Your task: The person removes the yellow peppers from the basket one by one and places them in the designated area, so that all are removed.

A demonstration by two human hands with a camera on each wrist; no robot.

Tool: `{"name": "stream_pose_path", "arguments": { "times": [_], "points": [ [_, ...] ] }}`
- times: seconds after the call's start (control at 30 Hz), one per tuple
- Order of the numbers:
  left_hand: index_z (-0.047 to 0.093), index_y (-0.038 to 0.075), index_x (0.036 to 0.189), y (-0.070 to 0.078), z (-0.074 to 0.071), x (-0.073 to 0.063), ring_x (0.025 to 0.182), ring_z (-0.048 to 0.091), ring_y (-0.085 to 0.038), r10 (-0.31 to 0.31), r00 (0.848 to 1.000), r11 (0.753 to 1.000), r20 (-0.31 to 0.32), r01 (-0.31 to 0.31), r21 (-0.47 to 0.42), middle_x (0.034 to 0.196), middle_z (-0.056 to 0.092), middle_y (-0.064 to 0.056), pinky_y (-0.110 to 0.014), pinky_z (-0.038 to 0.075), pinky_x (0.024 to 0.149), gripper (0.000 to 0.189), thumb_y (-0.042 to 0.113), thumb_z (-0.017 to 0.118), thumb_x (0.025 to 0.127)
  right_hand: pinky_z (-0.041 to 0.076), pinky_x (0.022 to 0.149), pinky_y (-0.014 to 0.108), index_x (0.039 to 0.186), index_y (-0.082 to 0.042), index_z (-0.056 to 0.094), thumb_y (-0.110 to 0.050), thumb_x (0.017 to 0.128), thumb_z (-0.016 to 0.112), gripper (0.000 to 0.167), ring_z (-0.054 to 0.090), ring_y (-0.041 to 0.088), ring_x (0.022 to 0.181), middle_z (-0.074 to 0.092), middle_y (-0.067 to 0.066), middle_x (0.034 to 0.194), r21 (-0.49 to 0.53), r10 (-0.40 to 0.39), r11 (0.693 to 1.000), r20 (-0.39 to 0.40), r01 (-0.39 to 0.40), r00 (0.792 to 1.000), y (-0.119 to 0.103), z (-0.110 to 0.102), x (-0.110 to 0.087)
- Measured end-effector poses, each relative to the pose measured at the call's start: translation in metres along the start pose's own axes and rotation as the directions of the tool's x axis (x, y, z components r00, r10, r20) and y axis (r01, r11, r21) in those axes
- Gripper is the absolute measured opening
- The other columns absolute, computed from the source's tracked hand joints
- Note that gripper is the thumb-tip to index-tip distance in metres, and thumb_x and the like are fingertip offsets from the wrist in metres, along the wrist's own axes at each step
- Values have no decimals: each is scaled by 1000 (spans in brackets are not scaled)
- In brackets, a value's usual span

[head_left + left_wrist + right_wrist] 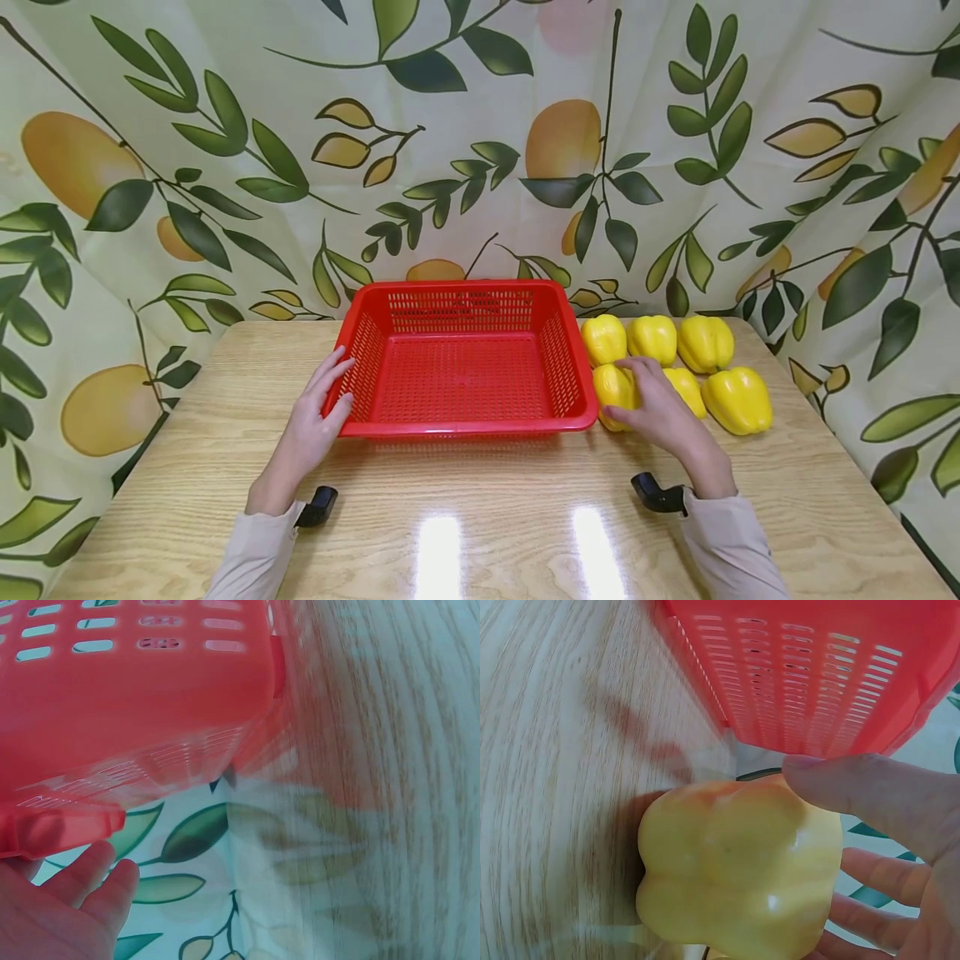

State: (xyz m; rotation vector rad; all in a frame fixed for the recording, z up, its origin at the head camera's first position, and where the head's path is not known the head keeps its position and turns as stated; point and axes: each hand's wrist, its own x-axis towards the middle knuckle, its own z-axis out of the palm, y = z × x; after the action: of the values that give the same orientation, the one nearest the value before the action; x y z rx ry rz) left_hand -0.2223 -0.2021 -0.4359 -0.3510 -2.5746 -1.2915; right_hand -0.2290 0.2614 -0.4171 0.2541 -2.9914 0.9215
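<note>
A red plastic basket (465,427) with slotted walls stands in the middle of the wooden table; its inside shows bare mesh. My left hand (315,417) is at the basket's left rim, fingers fairly straight and spread; in the left wrist view, fingertips (112,889) lie just under the rim's outer edge. To the right of the basket, my right hand (663,408) holds a yellow bell pepper (611,396), thumb on one side and fingers curled about the other. In the right wrist view this pepper (735,870) shows its lobed end, with the fingertips behind it hidden.
Several more yellow bell peppers (705,343) sit in two rows right of the basket, close together. Behind the table (510,517) hangs a curtain (480,208) printed with leaves and fruit. Black wrist mounts (318,507) stick out at both sleeves.
</note>
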Motion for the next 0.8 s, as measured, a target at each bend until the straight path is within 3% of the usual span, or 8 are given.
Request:
{"name": "stream_pose_path", "arguments": {
  "times": [0.6, 0.7, 0.8],
  "points": [
    [48, 2, 144, -2, -2, -1, 147, 29, -38, 46, 999, 999, -2, -46, -21, 161, 30, -11, 3, 22, 100, 49, -1, 51, 95, 35, 108, 67, 141, 5, 43, -24, 87, 75, 69, 40, 49, 130, 37, 31, 145, -14, 10, 1000, 7, -9, 1000, 1, -1, -3],
    [47, 4, 145, 0, -3, -1, 147, 30, -37, 25, 1000, 1000, 19, -25, -5, 162, 29, -9, 1, 27, 98, 50, 1, 51, 95, 35, 108, 67, 140, 6, 43, -24, 87, 75, 69, 41, 49, 129, 37, 31, 144, -18, 9, 1000, 8, -9, 1000, 1, -2, -3],
    [46, 6, 146, 1, -4, -1, 147, 31, -35, 1, 999, 1000, 38, -2, 16, 163, 28, -8, -15, 39, 104, 51, 2, 52, 96, 36, 108, 67, 140, 6, 44, -24, 87, 75, 69, 42, 49, 129, 38, 31, 144, -18, 6, 1000, 10, -6, 1000, 2, -2, -4]
  ]
}}
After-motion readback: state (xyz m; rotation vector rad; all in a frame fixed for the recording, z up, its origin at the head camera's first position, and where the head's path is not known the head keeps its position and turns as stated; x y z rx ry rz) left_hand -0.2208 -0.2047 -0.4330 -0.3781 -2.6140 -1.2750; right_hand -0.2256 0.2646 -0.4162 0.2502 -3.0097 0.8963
